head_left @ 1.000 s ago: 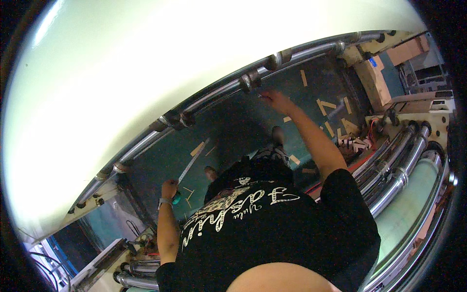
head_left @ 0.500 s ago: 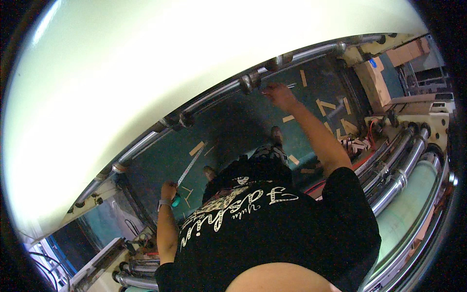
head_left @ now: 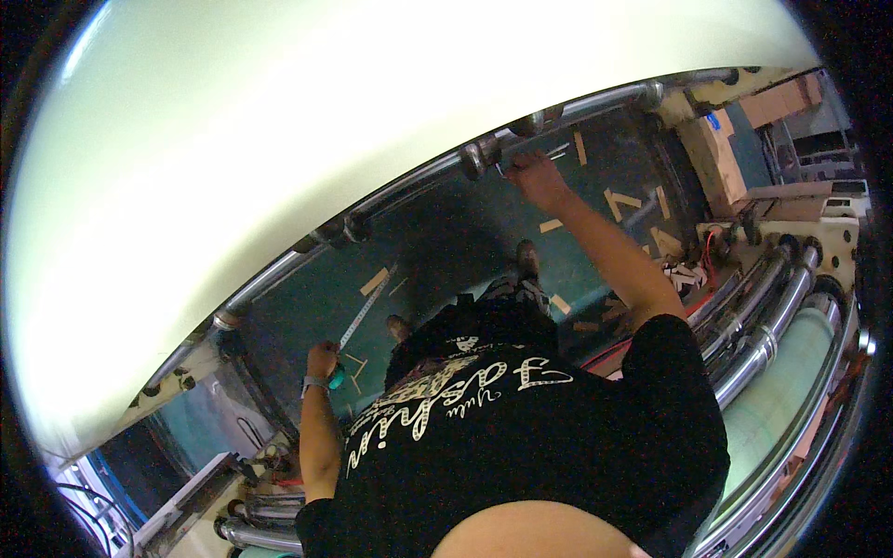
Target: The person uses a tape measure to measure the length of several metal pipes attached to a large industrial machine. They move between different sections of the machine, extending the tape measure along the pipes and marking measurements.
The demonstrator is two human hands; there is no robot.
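Note:
A tape measure (head_left: 337,377) with a green case is gripped in my left hand (head_left: 323,357), its pale blade (head_left: 365,312) stretched out over the dark green floor. Closed fingers of my right hand (head_left: 539,181) hold a thin metal rod tool that looks like a hex key (head_left: 560,151); one end sticks out to the right, and a bent end shows on the left. That bent end is close to a dark collar (head_left: 480,156) on the long metal shaft (head_left: 409,189). Whether it touches the collar I cannot tell.
A huge white roll (head_left: 279,121) fills the far side beyond the shaft. Cardboard strips (head_left: 621,200) lie scattered on the floor around my feet. Metal rollers and a pale green roller (head_left: 781,381) run along the right, near a red cable (head_left: 710,256). Cardboard boxes (head_left: 781,98) stand far right.
My right hand has shifted slightly, and the metal tool is now tilted more, its right end higher. My left hand with the tape measure has hardly moved.

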